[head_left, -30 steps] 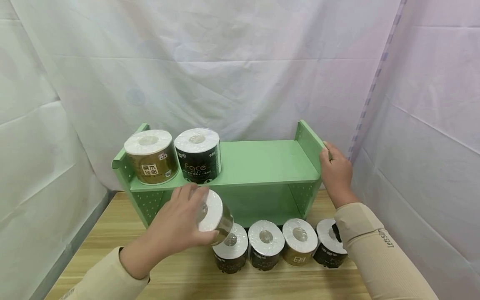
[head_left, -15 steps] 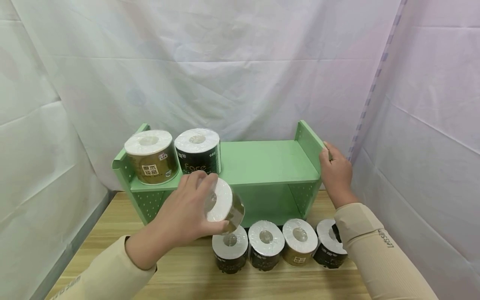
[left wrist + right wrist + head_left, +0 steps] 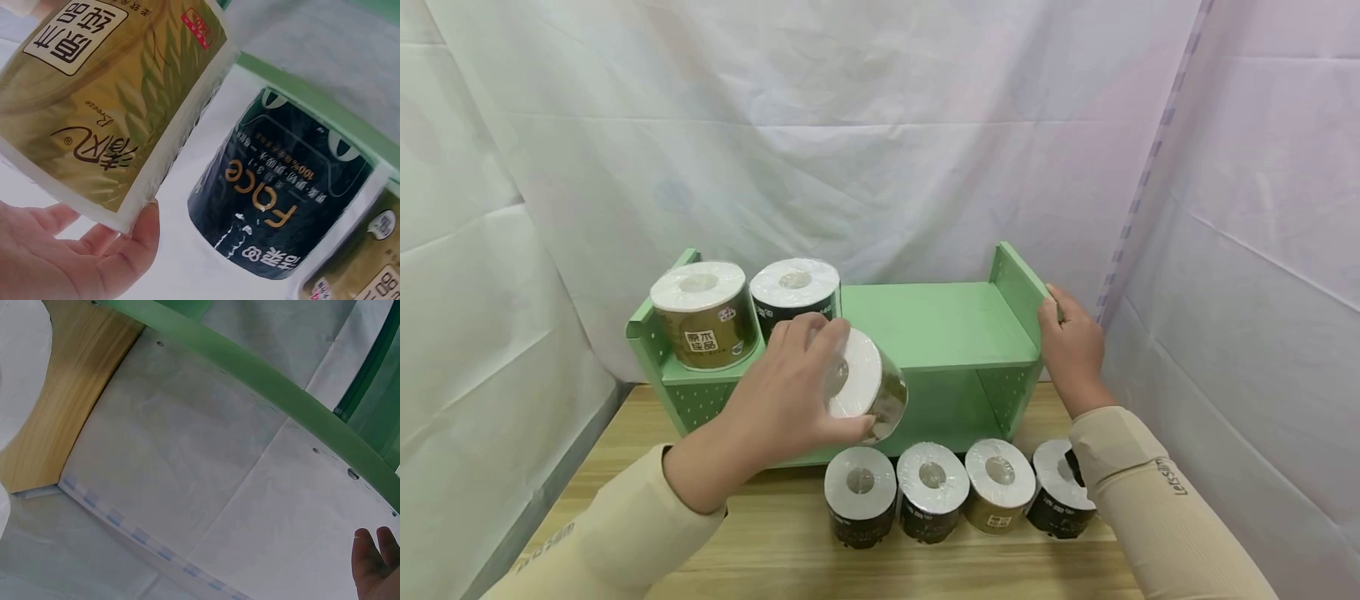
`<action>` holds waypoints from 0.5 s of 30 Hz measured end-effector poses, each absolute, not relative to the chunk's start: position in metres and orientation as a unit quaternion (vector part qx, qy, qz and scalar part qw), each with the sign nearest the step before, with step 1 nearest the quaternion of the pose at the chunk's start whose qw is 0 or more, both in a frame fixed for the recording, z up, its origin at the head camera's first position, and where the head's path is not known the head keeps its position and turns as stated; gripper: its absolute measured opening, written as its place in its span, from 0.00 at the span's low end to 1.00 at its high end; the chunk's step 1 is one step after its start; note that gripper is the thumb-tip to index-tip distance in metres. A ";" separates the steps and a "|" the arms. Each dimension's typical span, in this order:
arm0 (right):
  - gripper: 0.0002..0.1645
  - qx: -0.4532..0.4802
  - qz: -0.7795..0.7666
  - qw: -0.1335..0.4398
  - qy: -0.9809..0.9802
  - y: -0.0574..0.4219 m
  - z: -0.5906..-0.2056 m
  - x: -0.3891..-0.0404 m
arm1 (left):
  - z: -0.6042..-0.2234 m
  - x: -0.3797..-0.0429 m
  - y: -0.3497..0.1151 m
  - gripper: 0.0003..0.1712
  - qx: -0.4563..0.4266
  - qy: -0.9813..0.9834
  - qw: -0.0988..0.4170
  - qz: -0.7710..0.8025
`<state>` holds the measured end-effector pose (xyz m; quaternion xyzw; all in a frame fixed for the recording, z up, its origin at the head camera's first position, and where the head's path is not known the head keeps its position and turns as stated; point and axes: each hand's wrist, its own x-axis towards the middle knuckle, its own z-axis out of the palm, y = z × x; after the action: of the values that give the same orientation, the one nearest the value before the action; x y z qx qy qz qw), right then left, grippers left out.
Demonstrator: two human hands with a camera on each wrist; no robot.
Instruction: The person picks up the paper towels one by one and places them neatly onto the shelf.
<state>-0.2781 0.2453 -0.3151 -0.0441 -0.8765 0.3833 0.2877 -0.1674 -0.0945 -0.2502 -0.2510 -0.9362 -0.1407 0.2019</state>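
My left hand (image 3: pixel 790 396) grips a gold-wrapped toilet roll (image 3: pixel 891 396), its white end tilted toward me. It is held up at the front edge of a green two-tier shelf (image 3: pixel 936 325), with thumb below and fingers over the top. In the left wrist view, the roll's printed gold wrapper (image 3: pixel 119 100) fills the upper left, beside a black "Face" roll (image 3: pixel 275 187). That black roll and another gold roll (image 3: pixel 703 329) stand upright on the shelf's upper tier at the left. My right hand (image 3: pixel 1075 350) holds the upper edge of the shelf's right side panel (image 3: pixel 1018 287).
Before the shelf, a row of rolls stands on the wooden table (image 3: pixel 775 542): black ones at the left (image 3: pixel 861 529) and right (image 3: pixel 1060 521), with another black roll (image 3: pixel 928 525) and a gold roll (image 3: pixel 996 517) between. White cloth (image 3: pixel 880 167) hangs behind and at both sides.
My left hand has carried the gold toilet roll up and to the right, from above the row of rolls to the upper tier's front edge. The right hand has stayed on the panel.
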 end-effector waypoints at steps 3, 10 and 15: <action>0.32 -0.047 0.385 0.284 -0.877 0.246 -0.315 -0.278 | -0.245 -0.169 -0.092 0.50 -0.247 -0.938 0.197 -0.145; 0.32 -0.046 0.383 0.278 -0.880 0.246 -0.315 -0.278 | -0.232 -0.175 -0.085 0.53 -0.240 -0.941 0.187 -0.145; 0.32 -0.046 0.381 0.278 -0.881 0.246 -0.316 -0.278 | -0.223 -0.182 -0.082 0.49 -0.234 -0.942 0.189 -0.147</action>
<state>-0.2778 0.2460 -0.3156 -0.0460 -0.8806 0.3812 0.2778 -0.1817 -0.0817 -0.2229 -0.2340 -0.9423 -0.1466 0.1895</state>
